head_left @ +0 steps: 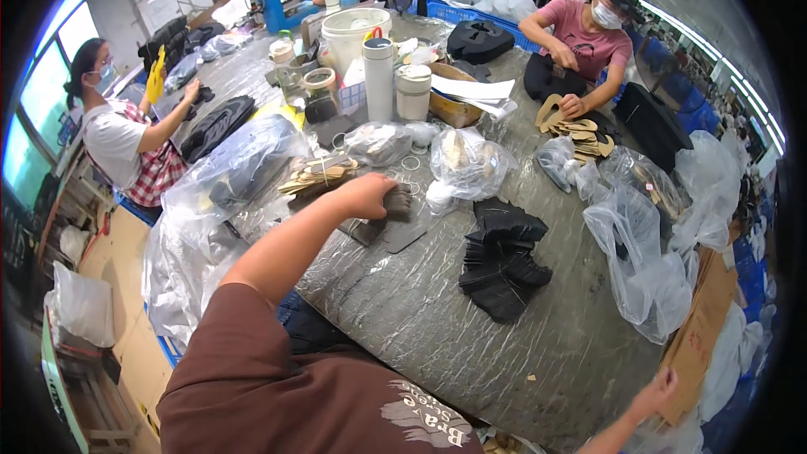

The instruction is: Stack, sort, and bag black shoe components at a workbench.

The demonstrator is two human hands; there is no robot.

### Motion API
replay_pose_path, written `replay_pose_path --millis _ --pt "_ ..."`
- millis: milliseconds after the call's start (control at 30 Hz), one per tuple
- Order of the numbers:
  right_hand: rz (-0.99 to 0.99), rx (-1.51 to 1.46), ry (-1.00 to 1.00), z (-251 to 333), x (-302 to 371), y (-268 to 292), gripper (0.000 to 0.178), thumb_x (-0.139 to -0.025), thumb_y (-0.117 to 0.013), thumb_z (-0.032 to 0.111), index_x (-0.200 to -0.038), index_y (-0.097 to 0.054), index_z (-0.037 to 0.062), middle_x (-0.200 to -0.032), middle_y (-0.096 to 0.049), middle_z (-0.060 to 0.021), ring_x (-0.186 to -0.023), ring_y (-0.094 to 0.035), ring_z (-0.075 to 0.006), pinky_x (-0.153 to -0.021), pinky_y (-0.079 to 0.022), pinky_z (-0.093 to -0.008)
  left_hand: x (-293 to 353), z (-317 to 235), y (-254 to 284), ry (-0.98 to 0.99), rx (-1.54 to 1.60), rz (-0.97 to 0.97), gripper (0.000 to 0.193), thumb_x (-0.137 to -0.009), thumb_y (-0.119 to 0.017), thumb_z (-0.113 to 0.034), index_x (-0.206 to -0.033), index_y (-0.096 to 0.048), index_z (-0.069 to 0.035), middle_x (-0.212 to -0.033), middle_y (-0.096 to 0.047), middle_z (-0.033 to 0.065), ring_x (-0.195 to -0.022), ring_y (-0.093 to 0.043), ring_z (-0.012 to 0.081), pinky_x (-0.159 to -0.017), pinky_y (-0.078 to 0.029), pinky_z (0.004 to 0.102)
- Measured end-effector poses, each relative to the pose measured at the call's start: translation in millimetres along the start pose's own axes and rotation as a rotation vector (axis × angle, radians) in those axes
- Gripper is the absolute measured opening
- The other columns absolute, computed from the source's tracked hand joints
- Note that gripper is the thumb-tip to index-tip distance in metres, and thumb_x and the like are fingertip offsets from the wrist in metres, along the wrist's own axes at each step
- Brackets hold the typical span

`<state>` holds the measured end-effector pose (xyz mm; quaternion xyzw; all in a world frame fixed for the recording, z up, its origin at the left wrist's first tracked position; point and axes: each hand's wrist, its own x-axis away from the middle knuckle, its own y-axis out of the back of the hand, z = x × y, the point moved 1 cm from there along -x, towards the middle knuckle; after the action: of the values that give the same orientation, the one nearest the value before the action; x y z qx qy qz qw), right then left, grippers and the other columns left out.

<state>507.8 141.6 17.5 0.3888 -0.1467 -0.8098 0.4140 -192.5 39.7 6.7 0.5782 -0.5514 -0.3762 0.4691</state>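
Note:
My left hand reaches over the grey table and is closed around a bundle of thin dark grey cut pieces. Flat dark pieces lie on the tabletop just under and beside it. A stack of tan cut pieces sits right behind the left wrist. My right hand is off the near right table edge, by a brown cardboard sheet. Its fingers are curled in, and nothing shows in them. Between the hands lie stacked black cut pieces, fanned out and tied with thin string.
Clear plastic bags heap along the right edge, and more plastic hangs over the left. Behind my left hand stand a thermos, jars and a white bucket. Co-workers handle pieces around the table.

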Motion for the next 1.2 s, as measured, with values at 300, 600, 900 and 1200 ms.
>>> replay_pose_path --millis 300,600,900,1200 --pt "1.049 -0.587 0.452 289.0 226.2 -160.1 0.020 -0.076 -0.068 0.003 -0.094 -0.062 -0.0005 -0.093 -0.062 -0.0148 -0.079 -0.063 -0.0254 -0.071 -0.050 -0.0323 21.3 -85.0 -21.8 0.178 0.035 0.055 0.033 -0.072 -0.072 -0.023 -0.096 -0.064 -0.001 -0.100 -0.063 0.0184 -0.095 -0.061 0.0354 -0.082 -0.050 0.0429" --pt "0.984 -0.534 0.000 296.1 274.3 -235.9 0.033 -0.087 -0.059 0.008 -0.115 -0.055 -0.0085 -0.093 -0.063 -0.0128 -0.077 -0.061 -0.0180 -0.072 -0.049 -0.0292 38.5 -85.4 -56.8 0.095 0.302 -0.111 0.023 -0.077 -0.065 -0.015 -0.092 -0.059 0.002 -0.091 -0.064 0.0202 -0.085 -0.063 0.0368 -0.073 -0.051 0.0445" --pt "0.753 -0.344 0.406 333.1 281.4 -195.3 0.012 -0.089 -0.050 0.001 -0.101 -0.051 -0.0021 -0.092 -0.061 -0.0144 -0.082 -0.060 -0.0306 -0.073 -0.047 -0.0381 93.7 -88.4 -54.8 -0.079 0.754 -0.189 0.031 -0.079 -0.065 -0.009 -0.105 -0.057 0.005 -0.113 -0.057 0.0243 -0.102 -0.058 0.0372 -0.084 -0.047 0.0415" --pt "0.751 0.005 0.731 314.8 296.1 -217.6 0.018 -0.084 -0.055 0.008 -0.101 -0.055 0.0022 -0.095 -0.053 -0.0126 -0.093 -0.049 -0.0316 -0.082 -0.040 -0.0423 101.0 -85.6 -99.3 -0.239 0.540 -0.344 0.050 -0.088 -0.045 -0.006 -0.135 -0.034 0.007 -0.136 -0.040 0.0313 -0.129 -0.038 0.0420 -0.108 -0.032 0.0424"
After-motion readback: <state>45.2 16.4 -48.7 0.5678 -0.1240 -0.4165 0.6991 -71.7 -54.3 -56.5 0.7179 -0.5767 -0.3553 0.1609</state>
